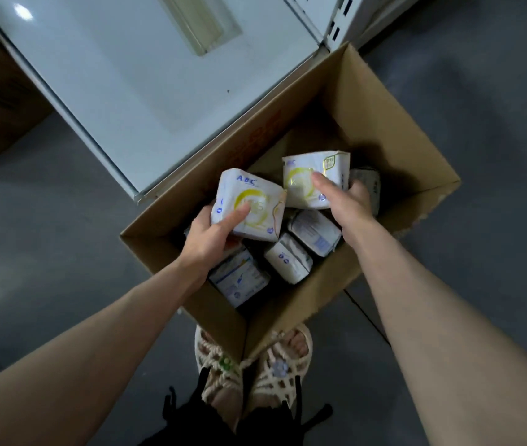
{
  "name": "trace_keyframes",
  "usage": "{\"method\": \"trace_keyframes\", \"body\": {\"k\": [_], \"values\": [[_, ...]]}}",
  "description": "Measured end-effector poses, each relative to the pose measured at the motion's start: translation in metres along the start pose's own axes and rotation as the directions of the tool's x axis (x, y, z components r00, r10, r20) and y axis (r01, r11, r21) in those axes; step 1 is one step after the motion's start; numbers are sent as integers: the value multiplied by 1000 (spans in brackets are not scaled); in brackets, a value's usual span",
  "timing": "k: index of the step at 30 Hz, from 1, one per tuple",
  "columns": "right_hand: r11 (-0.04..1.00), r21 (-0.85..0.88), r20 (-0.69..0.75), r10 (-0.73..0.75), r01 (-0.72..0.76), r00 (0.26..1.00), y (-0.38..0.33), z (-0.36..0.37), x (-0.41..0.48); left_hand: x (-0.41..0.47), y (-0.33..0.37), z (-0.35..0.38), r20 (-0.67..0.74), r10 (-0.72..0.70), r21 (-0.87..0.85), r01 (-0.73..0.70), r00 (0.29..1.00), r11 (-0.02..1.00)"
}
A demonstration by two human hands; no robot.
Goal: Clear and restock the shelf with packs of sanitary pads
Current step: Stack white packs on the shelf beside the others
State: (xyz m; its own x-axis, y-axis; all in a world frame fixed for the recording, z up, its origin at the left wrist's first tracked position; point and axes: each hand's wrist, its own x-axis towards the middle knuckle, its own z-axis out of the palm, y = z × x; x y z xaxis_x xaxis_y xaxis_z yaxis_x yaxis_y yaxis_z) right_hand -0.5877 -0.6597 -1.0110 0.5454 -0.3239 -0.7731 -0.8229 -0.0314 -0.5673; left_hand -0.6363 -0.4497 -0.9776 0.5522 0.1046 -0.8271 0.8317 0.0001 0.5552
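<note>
While shelf (146,75) waits at 11 o'clock: left hand (214,235) curled round left pack (251,201), right hand (350,202) round right pack (307,180), over box (384,123). Likely restock pickup; next, lift both shelfward.

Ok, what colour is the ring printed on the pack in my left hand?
Yellow, on a white pack gripped by the left hand; head view.

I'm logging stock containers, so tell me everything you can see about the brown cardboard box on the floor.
The brown cardboard box is open at the top, with plain walls. It stands on the grey floor beside the white shelf, its near corner by the person's feet. White plastic-wrapped pad packs lie jumbled inside. The left hand and right hand reach in, each with a grip on one pack.
</note>
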Motion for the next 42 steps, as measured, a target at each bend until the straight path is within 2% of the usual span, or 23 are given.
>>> {"method": "trace_keyframes", "body": {"k": [6, 11, 17, 20, 26, 30, 34, 42], "values": [[988, 153, 30, 9, -13, 1000, -31, -48, -91, -86, 38, -6, 19, 16, 42, -17, 1000, 999], [983, 182, 29, -18, 12, 999, -65, -98, -188, -180, 87, -10, 47, 35, 52, -38, 998, 998], [983, 170, 100, -83, 65, 992, -139, -150, -312, -305, 168, -12, 88, 147, 19, -150, 985, 989], [983, 131, 116, -146, 131, 982, -177, -177, -363, -361, 195, -10, 57, 224, -11, -223, 973, 975], [950, 93, 211, -311, 298, 927, -229, -232, -467, -468, 231, -19, 86, 345, -88, -338, 935, 937], [921, 102, 222, -390, 376, 894, -264, -258, -535, -540, 257, -24, 101, 444, -107, -434, 890, 894], [865, 153, 235, -501, 477, 833, -306, -271, -615, -619, 289, -45, 56, 557, -160, -543, 829, 824], [698, 242, 264, -716, 674, 646, -401, -246, -749, -742, 372, -122, -60, 760, -188, -755, 648, 629]]}}
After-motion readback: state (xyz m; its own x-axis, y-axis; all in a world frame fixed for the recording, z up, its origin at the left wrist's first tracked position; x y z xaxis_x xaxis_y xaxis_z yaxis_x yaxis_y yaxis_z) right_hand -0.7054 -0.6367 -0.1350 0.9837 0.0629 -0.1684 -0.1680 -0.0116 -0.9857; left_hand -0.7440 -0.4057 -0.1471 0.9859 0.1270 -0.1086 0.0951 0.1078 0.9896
